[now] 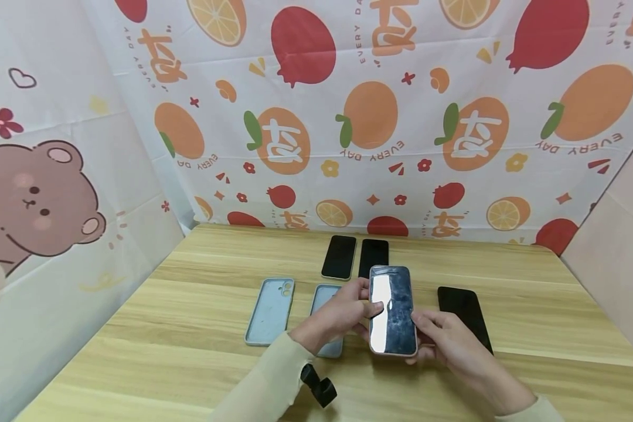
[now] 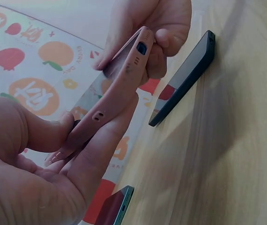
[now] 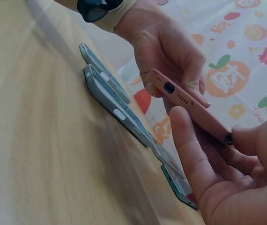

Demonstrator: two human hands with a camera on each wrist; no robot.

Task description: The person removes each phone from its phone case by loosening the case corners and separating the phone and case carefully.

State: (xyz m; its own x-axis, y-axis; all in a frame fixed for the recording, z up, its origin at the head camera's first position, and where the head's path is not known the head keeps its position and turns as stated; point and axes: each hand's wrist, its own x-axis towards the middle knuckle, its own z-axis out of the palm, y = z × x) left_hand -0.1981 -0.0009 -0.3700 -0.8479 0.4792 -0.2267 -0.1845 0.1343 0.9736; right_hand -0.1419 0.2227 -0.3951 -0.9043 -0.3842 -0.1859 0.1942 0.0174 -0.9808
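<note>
My left hand point(image 1: 348, 306) grips the phone point(image 1: 394, 313), thumb on its screen, while my right hand point(image 1: 447, 339) pinches its lower right edge. The phone, in a pink case point(image 3: 199, 109), is held above the table point(image 1: 163, 351). A blue case point(image 1: 270, 310) lies to the left, a black phone point(image 1: 466, 316) to the right.

Pink phone case point(image 3: 190, 103) in both hands point(image 3: 173, 54) point(image 3: 243, 185), blue cases point(image 3: 106, 102) on table point(image 3: 40, 140).

Phone point(image 1: 401, 328): dark, smudged screen point(image 1: 398, 287), glare along 9 o'clock side. Pink case point(image 2: 119, 89) round it, cutouts point(image 3: 169, 87) on 6 o'clock edge. Held aloft, screen up, left hand point(image 1: 350, 302) at 9 o'clock, right hand point(image 1: 445, 337) at 4.
</note>
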